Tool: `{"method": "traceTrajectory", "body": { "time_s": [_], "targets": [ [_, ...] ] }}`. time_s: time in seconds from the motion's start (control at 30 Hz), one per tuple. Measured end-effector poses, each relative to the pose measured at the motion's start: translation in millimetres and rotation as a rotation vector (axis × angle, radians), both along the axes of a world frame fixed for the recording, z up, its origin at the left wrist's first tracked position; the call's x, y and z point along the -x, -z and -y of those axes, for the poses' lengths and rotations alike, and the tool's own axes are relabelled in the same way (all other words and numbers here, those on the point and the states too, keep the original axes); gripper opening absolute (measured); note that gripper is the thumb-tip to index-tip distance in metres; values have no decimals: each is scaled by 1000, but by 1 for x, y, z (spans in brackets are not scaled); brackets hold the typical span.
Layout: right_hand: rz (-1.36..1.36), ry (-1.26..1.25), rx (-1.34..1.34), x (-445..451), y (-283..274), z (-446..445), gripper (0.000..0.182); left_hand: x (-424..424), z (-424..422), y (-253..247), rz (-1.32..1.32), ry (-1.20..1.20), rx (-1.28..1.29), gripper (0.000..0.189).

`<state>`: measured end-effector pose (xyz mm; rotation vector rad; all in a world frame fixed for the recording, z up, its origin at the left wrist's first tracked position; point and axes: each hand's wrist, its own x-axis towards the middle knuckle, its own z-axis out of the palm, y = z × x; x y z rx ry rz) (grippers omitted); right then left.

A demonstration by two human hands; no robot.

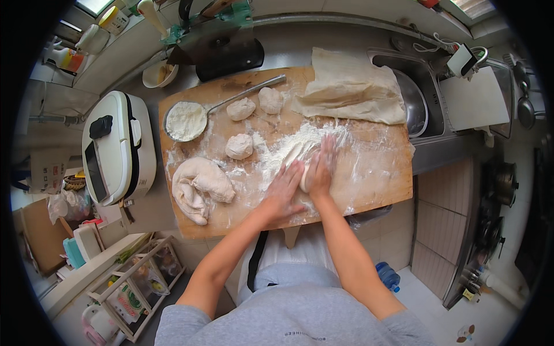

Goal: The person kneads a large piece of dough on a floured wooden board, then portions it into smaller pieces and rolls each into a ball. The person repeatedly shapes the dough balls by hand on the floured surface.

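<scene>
My left hand (pixel 281 192) lies flat beside a piece of dough (pixel 305 179), its fingers near the dough's left side. Over the right side of this piece rests my right hand (pixel 322 166), which hides part of it. Both hands are on a floured wooden board (pixel 376 173), by loose flour (pixel 288 149). Several smaller dough balls (pixel 239 146) sit left of and beyond the hands. A long, curled strip of dough (pixel 202 186) lies at the board's left. Behind it, a long-handled metal ladle (pixel 186 121) holds flour.
A crumpled cloth (pixel 352 93) covers the board's far right corner. Beyond the right edge is a metal sink (pixel 433 95). A white appliance (pixel 119 149) stands left of the board. At the back are a knife holder (pixel 216 43) and a small bowl (pixel 150 75).
</scene>
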<state>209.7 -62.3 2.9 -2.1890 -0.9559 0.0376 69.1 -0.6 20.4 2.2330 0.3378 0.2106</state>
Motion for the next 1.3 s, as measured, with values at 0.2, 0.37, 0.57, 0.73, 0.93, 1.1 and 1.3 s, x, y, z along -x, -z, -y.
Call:
{"method": "traceTrajectory", "body": {
  "time_s": [0.2, 0.37, 0.57, 0.73, 0.93, 1.1, 1.3],
  "targets": [
    [-117, 29, -173, -15, 5, -7, 45, -63, -28, -3, 11, 128, -115, 94],
    [-178, -132, -184, 46, -7, 33, 42, -21, -5, 15, 52, 259, -91, 97],
    [8, 134, -63, -10, 1, -18, 42, -13, -18, -10, -120, 47, -101, 115],
    [-537, 155, -390, -1, -14, -12, 44, -55, -26, -9, -75, 112, -77, 92],
    [-54, -208, -114, 45, -13, 26, 47, -15, -11, -10, -182, 288, -203, 95],
    [54, 35, -40, -15, 5, -22, 43, -14, -23, -6, -80, 51, -148, 111],
    [-629, 123, -468, 15, -17, -6, 41, -64, -31, -6, 23, 197, -228, 82]
  ]
}}
